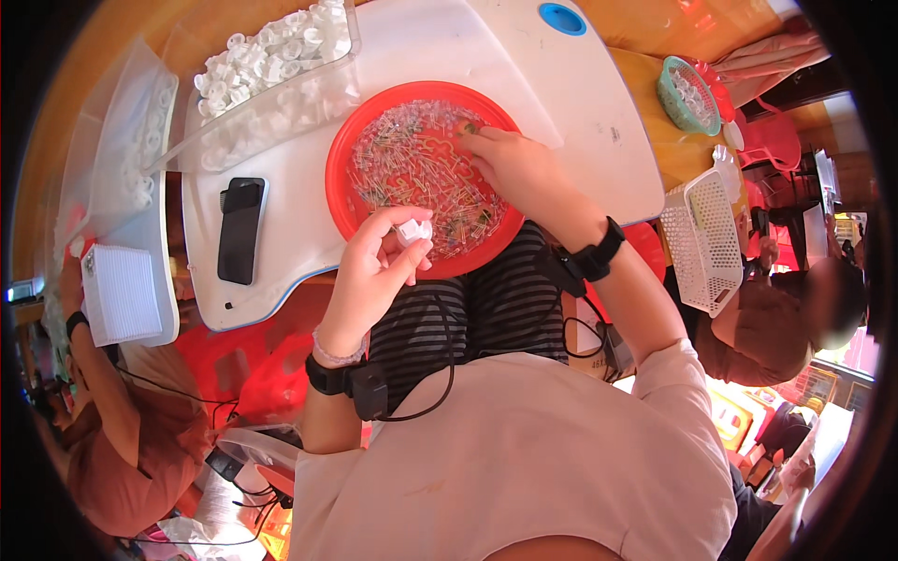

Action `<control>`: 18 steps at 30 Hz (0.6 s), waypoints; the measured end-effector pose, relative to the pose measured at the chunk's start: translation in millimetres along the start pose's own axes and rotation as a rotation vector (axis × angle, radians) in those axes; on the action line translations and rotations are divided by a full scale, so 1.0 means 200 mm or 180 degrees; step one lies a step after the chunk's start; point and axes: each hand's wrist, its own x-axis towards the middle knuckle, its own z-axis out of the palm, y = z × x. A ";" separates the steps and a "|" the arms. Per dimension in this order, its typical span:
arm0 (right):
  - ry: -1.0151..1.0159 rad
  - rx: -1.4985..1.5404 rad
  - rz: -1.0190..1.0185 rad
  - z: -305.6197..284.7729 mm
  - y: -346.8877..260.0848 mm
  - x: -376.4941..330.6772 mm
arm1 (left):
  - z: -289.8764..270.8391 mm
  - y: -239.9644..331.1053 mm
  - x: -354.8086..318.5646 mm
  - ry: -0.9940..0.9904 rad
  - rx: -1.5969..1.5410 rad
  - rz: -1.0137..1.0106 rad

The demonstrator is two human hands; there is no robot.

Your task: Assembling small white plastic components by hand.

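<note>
My left hand (367, 276) is closed in a pinch on a small white plastic piece (413, 232), held over the near left rim of a round red basin (336, 173). Many thin, clear and reddish little sticks (398, 154) lie loose in the basin; their exact kind is too small to tell. My right hand (524, 173) reaches over the basin's right side, its fingertips bent together among the sticks. A greenish-yellow spot shows at those fingertips, and what they grip is hidden.
A clear bin of white plastic pieces (271, 56) stands far left on the white table (449, 42). A black phone (241, 229) lies left of the basin. At right are a white perforated basket (702, 238) and a green basket (687, 93). Co-workers sit on both sides.
</note>
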 end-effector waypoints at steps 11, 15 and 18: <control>-0.0363 -0.0014 0.0213 0.08 -0.01 -0.01 | -0.03 0.06 -0.07 -0.0117 -0.0075 0.0262; -0.0293 0.1032 0.0444 -0.06 -0.16 -0.03 | -0.03 0.07 -0.08 -0.0022 -0.0103 0.0343; -0.0161 0.2119 0.0536 -0.13 -0.30 -0.10 | -0.01 0.10 -0.09 -0.0015 -0.0126 0.0409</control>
